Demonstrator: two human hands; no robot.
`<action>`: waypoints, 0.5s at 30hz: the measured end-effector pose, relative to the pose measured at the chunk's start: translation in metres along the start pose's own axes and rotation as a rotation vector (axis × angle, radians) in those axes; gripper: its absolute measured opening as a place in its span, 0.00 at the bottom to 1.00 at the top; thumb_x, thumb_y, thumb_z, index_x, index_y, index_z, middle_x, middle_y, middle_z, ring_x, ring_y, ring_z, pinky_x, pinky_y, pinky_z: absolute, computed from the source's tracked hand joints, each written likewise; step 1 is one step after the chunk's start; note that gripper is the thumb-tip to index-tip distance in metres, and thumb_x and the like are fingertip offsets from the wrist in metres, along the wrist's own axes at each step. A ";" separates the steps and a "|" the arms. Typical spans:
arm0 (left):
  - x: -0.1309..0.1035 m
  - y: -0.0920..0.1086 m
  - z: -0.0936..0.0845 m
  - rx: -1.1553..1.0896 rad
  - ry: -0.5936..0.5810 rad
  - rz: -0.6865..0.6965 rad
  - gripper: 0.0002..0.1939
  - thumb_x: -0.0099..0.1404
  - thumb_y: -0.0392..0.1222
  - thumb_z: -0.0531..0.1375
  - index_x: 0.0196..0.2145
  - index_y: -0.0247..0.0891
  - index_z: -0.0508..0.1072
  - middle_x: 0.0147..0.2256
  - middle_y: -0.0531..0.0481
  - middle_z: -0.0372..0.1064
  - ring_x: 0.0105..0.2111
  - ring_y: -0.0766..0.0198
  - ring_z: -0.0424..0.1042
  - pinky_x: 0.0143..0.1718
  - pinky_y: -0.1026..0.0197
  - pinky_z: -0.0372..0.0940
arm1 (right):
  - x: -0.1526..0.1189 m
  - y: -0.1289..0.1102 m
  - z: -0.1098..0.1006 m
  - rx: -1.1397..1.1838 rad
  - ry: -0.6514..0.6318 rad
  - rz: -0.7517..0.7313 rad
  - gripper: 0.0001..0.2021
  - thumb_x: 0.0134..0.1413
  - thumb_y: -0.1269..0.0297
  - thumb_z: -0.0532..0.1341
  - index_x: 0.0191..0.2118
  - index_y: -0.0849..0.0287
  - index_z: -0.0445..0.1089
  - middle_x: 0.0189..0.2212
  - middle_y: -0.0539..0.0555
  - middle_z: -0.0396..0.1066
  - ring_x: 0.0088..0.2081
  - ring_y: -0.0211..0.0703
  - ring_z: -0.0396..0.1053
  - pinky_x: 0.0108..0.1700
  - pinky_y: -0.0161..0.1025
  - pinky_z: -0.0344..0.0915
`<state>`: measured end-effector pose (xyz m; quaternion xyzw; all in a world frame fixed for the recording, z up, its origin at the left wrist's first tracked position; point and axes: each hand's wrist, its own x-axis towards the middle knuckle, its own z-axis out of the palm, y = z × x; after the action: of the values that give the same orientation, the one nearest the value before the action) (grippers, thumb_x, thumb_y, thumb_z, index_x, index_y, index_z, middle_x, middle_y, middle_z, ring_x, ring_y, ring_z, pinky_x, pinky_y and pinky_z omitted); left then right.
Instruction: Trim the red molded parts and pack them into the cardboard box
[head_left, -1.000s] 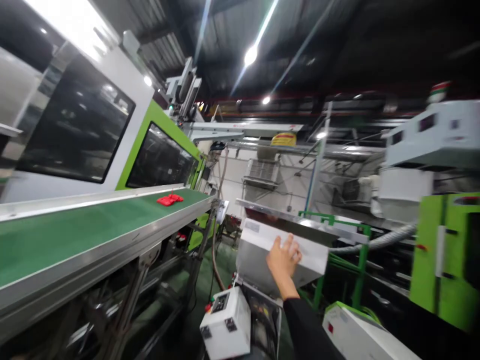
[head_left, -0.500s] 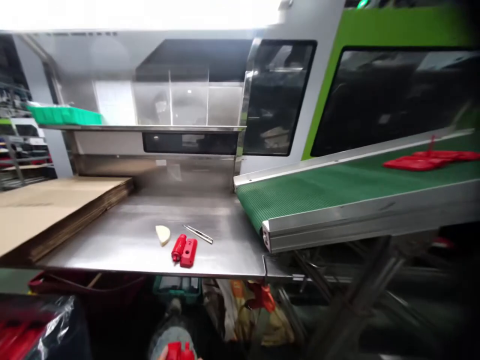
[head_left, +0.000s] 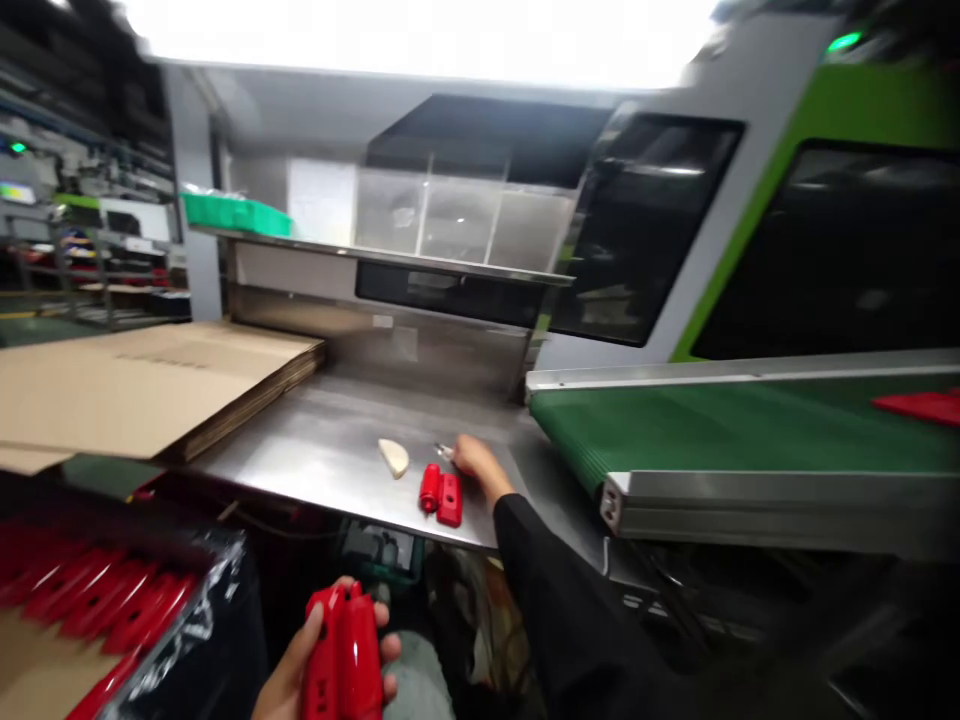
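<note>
Readable text: none | cardboard stack (head_left: 142,400): printed line (head_left: 161,361), too blurred to read | white sheet (head_left: 322,200) above shelf (head_left: 420,263): illegible at this sharpness

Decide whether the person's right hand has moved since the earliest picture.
Yes: from right of the green conveyor to its left; the right hand is now at the metal tool.
</note>
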<state>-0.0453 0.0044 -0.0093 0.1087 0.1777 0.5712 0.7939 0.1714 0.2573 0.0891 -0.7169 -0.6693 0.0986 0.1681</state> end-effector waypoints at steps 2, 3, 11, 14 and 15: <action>-0.007 0.006 0.019 -0.067 0.099 0.033 0.09 0.65 0.36 0.59 0.42 0.37 0.77 0.37 0.37 0.78 0.36 0.47 0.78 0.35 0.49 0.72 | -0.009 0.007 -0.006 -0.021 0.047 -0.001 0.14 0.59 0.56 0.59 0.44 0.61 0.68 0.42 0.54 0.70 0.41 0.42 0.70 0.45 0.47 0.69; -0.009 0.008 0.027 -0.119 0.139 0.038 0.08 0.65 0.36 0.58 0.41 0.34 0.76 0.36 0.36 0.78 0.36 0.47 0.78 0.33 0.50 0.71 | -0.017 0.011 -0.010 -0.015 0.094 -0.004 0.14 0.59 0.56 0.58 0.45 0.61 0.67 0.42 0.54 0.70 0.42 0.42 0.70 0.46 0.48 0.69; -0.001 0.017 0.037 -0.336 0.127 -0.035 0.11 0.69 0.40 0.53 0.43 0.30 0.70 0.34 0.41 0.70 0.27 0.62 0.70 0.26 0.62 0.65 | -0.200 0.019 0.004 0.222 0.269 -0.377 0.20 0.65 0.52 0.48 0.60 0.45 0.55 0.55 0.48 0.67 0.55 0.39 0.66 0.55 0.35 0.64; 0.000 0.016 0.035 -0.342 0.120 -0.005 0.10 0.69 0.37 0.52 0.45 0.30 0.69 0.33 0.44 0.67 0.25 0.67 0.67 0.25 0.66 0.63 | -0.257 0.019 0.022 0.259 0.114 -0.630 0.23 0.64 0.51 0.49 0.63 0.43 0.53 0.53 0.49 0.69 0.53 0.39 0.69 0.48 0.29 0.69; -0.001 0.015 0.035 -0.340 0.121 0.003 0.10 0.69 0.36 0.52 0.45 0.30 0.69 0.33 0.45 0.67 0.25 0.68 0.67 0.25 0.67 0.63 | -0.267 0.019 0.026 0.274 0.067 -0.689 0.24 0.63 0.50 0.49 0.63 0.44 0.53 0.49 0.51 0.72 0.49 0.40 0.72 0.44 0.29 0.71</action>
<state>-0.0447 0.0099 0.0285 -0.0614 0.1259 0.5995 0.7880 0.1567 -0.0059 0.0356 -0.4234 -0.8460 0.1014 0.3078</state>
